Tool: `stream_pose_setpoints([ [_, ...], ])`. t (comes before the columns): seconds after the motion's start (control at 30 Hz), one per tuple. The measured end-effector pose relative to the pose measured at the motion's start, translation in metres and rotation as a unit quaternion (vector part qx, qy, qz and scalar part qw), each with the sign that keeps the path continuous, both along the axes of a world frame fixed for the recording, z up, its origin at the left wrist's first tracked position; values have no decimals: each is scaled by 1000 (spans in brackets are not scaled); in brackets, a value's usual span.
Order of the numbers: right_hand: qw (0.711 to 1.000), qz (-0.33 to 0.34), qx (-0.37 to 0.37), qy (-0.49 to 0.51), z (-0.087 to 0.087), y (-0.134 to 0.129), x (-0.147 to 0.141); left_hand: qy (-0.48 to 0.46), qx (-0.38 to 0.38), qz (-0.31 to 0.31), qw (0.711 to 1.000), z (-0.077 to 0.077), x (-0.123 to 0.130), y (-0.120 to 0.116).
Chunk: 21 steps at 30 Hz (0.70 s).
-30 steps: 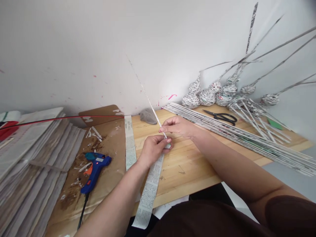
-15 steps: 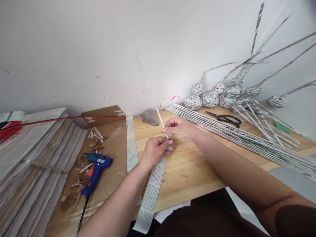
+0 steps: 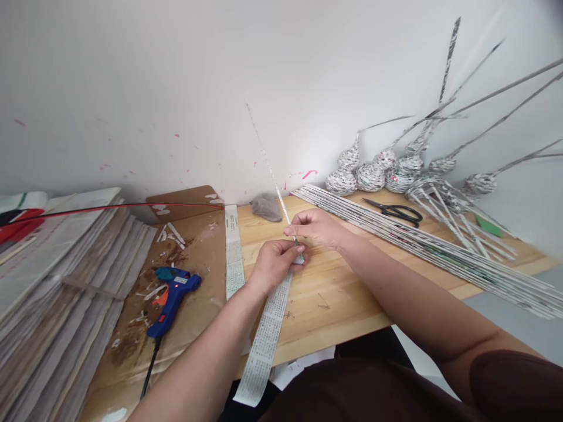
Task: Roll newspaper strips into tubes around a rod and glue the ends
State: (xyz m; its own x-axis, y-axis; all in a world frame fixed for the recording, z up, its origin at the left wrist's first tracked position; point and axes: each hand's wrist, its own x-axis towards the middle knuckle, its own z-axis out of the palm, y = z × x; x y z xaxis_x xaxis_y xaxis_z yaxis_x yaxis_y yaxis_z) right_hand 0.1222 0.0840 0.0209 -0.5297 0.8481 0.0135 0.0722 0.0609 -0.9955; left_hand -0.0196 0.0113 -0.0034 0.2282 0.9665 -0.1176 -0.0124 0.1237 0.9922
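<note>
My left hand (image 3: 280, 262) pinches a printed newspaper strip (image 3: 265, 346) where its flat part narrows into a rolled tube. The flat tail hangs down past the table's front edge. Just above, the thumb and fingertips of my right hand (image 3: 312, 227) are closed on the thin rolled paper tube (image 3: 273, 179), which slants up and left toward the wall. Another flat newspaper strip (image 3: 234, 249) lies on the table left of my hands. Behind the tube sits a grey lump (image 3: 266, 207), its kind unclear.
A blue glue gun (image 3: 173, 299) rests on stained cardboard (image 3: 202, 316), beside a stack of newspaper (image 3: 65, 281). To the right lie a bundle of paper tubes (image 3: 396, 243), black scissors (image 3: 393, 211) and several woven paper gourd shapes (image 3: 370, 177) against the wall (image 3: 281, 70).
The view has shifted slightly. Both hands keep hold of the strip and tube, with a greenish printed patch now showing at my left fingertips.
</note>
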Motion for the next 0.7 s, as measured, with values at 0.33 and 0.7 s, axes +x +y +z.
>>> stream_pose_setpoints([
  [0.33,994,-63,68,-61,-31,19,-5,-22,64,75,995,5,-4,4],
  [0.7,742,-41,418,-523,-15,80,-72,-66,68,157,983,5,-7,10],
])
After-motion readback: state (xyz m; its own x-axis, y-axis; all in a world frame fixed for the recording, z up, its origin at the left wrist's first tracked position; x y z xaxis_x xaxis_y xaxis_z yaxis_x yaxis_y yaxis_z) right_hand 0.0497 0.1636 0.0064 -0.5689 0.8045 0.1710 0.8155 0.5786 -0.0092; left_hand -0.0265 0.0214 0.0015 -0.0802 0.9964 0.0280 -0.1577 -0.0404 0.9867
